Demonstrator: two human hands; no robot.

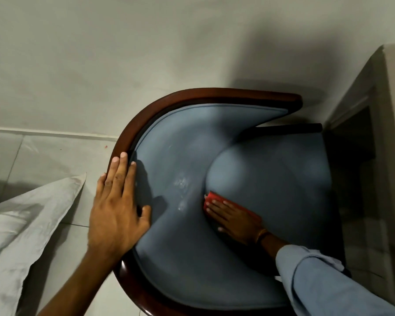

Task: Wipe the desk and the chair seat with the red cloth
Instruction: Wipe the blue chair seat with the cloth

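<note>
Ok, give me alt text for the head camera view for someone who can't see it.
A right hand presses a red cloth flat on a blue chair seat, near the backrest. The left hand rests on the chair's curved wooden rim; a white pillow lies lower left.

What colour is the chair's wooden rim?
The rim is dark reddish-brown, seen in the head view.

Dim, greyish indoor light. The left hand [116, 208] casts a soft shadow rightward onto the blue backrest [169, 160], where a faint sheen shows. Wide-angle distortion bends the edges; the right side is dark.
</note>
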